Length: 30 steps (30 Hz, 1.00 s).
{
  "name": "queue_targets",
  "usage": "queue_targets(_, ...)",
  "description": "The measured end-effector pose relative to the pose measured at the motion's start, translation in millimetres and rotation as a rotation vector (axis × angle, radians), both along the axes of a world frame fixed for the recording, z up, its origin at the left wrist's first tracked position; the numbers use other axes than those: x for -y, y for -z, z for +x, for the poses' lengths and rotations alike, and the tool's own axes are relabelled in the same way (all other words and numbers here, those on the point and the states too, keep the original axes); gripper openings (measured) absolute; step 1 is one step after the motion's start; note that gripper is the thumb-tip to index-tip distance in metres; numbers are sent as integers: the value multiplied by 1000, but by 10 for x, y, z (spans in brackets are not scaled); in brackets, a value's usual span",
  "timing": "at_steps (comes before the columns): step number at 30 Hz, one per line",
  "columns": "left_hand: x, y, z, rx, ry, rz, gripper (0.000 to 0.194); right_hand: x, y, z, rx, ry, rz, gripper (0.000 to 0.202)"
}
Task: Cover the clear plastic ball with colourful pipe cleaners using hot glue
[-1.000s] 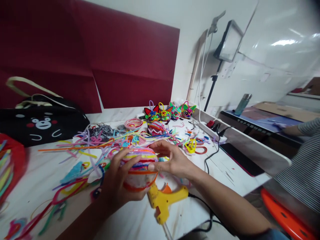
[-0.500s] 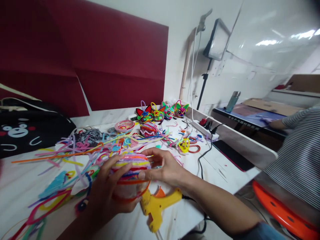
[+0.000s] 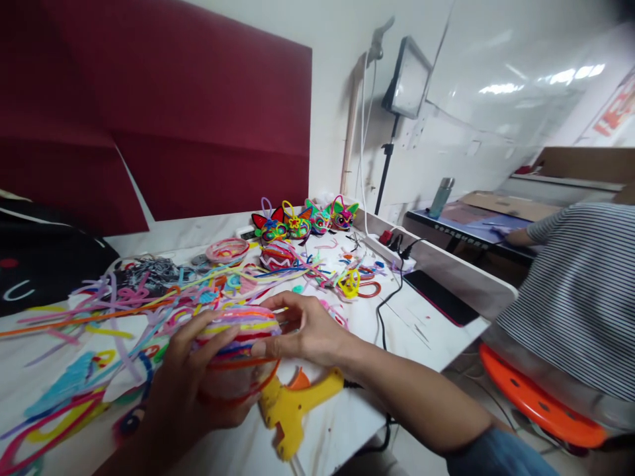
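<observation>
Between my two hands is a rounded clear plastic container (image 3: 248,323), its upper part banded with pipe cleaners in pink, orange, purple, yellow, red and blue. My left hand (image 3: 191,370) wraps its near left side, fingers over the bands. From the right, my right hand (image 3: 310,330) presses thumb and fingers against the bands. An orange pipe cleaner (image 3: 260,361) runs around it below them, above the bare plastic. Just right of it, a yellow hot glue gun (image 3: 295,410) lies on the white table (image 3: 342,423).
Loose pipe cleaners (image 3: 112,334) are strewn across the left. Behind lie a pink wound bowl (image 3: 227,250), a striped piece (image 3: 278,256) and several animal-head ornaments (image 3: 297,225). Scissors (image 3: 370,289), a black cable (image 3: 381,324) and a phone (image 3: 440,297) are to the right. A person in stripes (image 3: 570,297) sits beyond.
The whole view has shifted, so everything appears farther left. Both hands keep their hold on the container, with little change in grip.
</observation>
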State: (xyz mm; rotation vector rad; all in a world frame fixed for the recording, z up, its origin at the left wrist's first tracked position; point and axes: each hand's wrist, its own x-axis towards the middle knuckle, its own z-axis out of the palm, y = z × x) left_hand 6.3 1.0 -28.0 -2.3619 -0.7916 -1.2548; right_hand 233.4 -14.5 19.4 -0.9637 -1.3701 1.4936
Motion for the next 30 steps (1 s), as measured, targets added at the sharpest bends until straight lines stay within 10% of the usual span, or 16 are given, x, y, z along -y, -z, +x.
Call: queue_targets(30,-4,72,51,-49,35,-109,80,-21,125,-14,1,61,32,58)
